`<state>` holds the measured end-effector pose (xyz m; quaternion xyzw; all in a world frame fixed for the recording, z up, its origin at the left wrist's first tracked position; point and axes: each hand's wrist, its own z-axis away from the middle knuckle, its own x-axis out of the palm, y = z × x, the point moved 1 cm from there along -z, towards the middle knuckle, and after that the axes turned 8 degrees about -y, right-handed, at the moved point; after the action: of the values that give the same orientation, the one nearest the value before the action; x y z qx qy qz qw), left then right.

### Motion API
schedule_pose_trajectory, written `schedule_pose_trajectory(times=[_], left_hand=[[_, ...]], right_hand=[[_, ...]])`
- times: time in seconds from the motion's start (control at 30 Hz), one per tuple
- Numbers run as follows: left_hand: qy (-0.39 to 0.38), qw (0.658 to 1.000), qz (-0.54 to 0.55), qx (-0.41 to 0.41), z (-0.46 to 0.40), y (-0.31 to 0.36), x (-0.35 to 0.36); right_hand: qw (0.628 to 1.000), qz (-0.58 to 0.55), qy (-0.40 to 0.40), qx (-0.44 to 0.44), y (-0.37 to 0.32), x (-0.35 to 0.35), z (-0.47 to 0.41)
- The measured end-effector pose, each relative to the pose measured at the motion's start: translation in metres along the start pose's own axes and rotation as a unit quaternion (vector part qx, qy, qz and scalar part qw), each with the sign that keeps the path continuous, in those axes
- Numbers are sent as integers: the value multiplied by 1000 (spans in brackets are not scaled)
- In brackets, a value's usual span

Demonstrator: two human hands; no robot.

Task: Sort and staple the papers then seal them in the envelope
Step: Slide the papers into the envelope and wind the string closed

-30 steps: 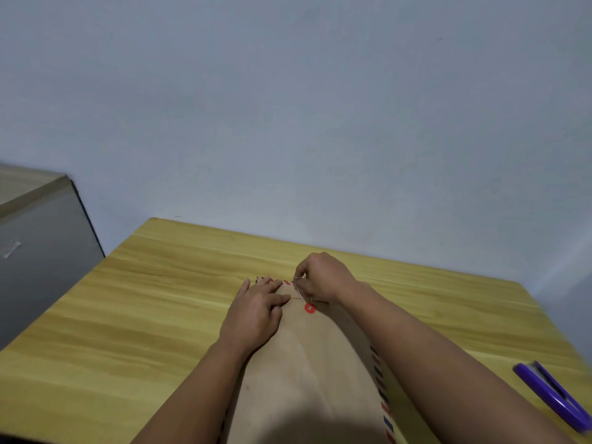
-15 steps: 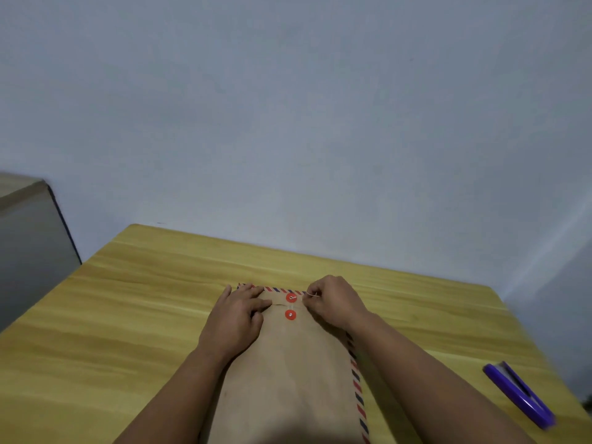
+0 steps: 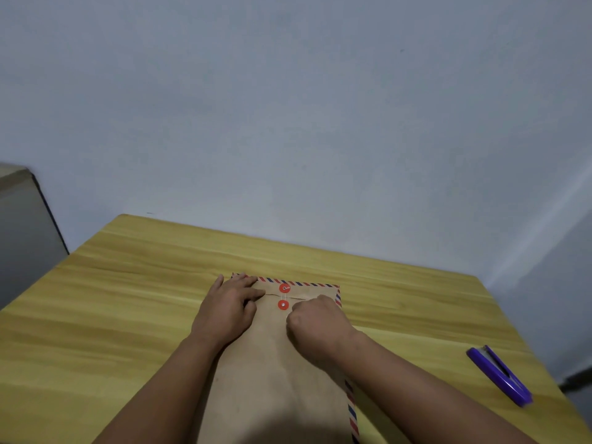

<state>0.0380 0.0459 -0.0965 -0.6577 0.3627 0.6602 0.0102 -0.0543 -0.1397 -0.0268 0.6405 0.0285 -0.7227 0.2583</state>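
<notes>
A brown envelope (image 3: 275,379) with a red and blue striped border lies lengthwise on the wooden table (image 3: 112,315), flap folded down at the far end. Two red string buttons sit on it, one on the flap (image 3: 284,288) and one just below (image 3: 283,305), with a thin white string running between them. My left hand (image 3: 224,312) rests flat on the envelope's far left corner, fingers straight. My right hand (image 3: 317,322) is curled just right of the lower button, fingertips pinched together on the string's end. No papers are visible.
A purple stapler (image 3: 499,374) lies near the table's right edge. A grey cabinet (image 3: 22,235) stands off the table's left side. A plain wall rises behind the table's far edge.
My right hand has moved from the far edge by the upper button down to beside the lower button, and the string now links both buttons. My left hand stays pressed on the envelope.
</notes>
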Motion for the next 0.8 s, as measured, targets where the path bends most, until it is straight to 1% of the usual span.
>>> schedule_pose_trajectory(times=[0.2,0.27,0.53,0.8], left_hand=[[-2,1000,2,-2,1,0,0],[-3,1000,3,0,2,1,-1],[-3,1000,-5,1,2,3,-3],[0,1000,-6,0,1,1,0]], right_hand=[[998,-58,3,13,-6,-7,-27],[997,-79,-7,18,-1,-13,-39],[966,-246,-44,71,41,-23,-92],[945,-313,-8,93,49,-13,-100]])
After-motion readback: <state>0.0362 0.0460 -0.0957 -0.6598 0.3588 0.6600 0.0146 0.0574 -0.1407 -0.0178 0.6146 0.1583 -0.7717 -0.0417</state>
